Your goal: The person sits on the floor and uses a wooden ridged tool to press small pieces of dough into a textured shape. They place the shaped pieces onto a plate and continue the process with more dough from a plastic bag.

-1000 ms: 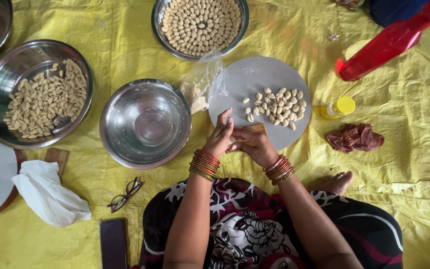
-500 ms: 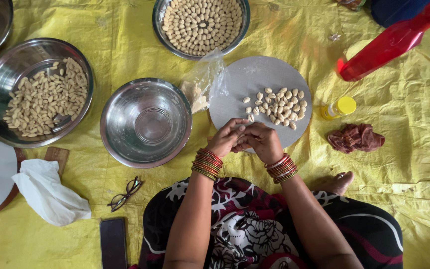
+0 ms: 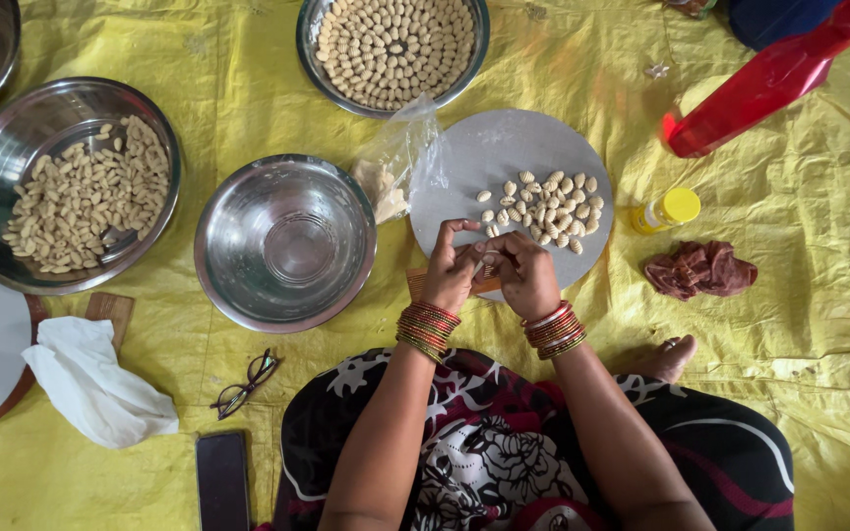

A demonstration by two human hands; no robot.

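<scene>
Both hands meet over the near edge of the round grey board (image 3: 504, 157). The left hand (image 3: 452, 270) and right hand (image 3: 526, 275) press fingertips together on a small pale dough piece, largely hidden in the grip, against a ridged wooden tool (image 3: 415, 283). Just beyond lie shaped pale shells (image 3: 548, 208), within reach. Left of the grip sits an empty steel bowl (image 3: 285, 241).

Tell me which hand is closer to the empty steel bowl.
Left. The left hand is just to the right of the empty steel bowl, while the right hand is further right, beyond the left hand.
</scene>
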